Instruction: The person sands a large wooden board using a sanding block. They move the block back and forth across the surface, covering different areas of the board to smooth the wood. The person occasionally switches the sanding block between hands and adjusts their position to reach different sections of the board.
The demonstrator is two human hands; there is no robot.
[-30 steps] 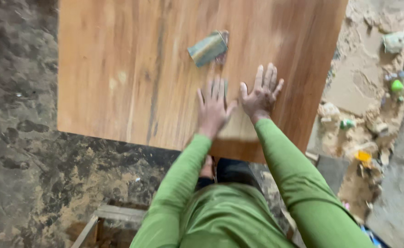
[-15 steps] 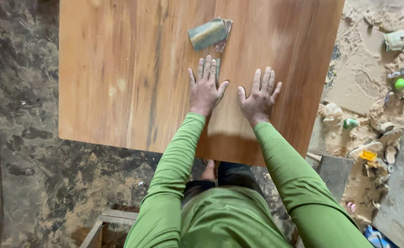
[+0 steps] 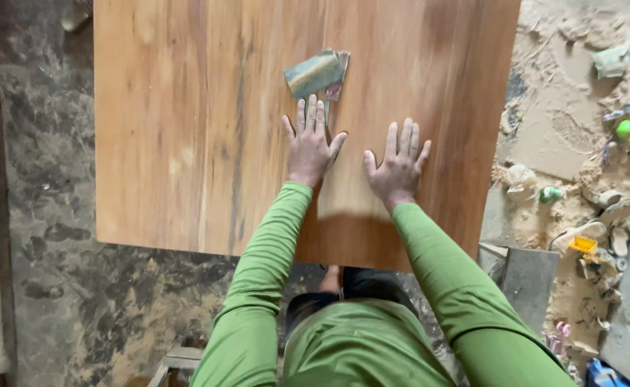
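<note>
A large wooden board [image 3: 186, 129] lies flat in front of me. My left hand [image 3: 309, 147] presses palm-down on it with fingers spread, and a thin greenish edge of a sandpaper piece [image 3: 327, 110] shows from under the fingers. My right hand [image 3: 396, 168] rests flat on the bare wood beside it, fingers apart, holding nothing. Just beyond my left fingertips lies a folded stack of sandpaper [image 3: 315, 73], greenish on top. Both arms are in green sleeves.
Right of the board the floor is covered in sawdust [image 3: 544, 136] with scattered litter, a small green object [image 3: 623, 130] and a yellow one [image 3: 583, 244]. A grey block [image 3: 526, 276] sits by the board's near right corner. Dark stained floor [image 3: 50, 179] lies to the left.
My left hand has slid forward along the board toward the folded sandpaper. My right hand has stayed flat in about the same spot.
</note>
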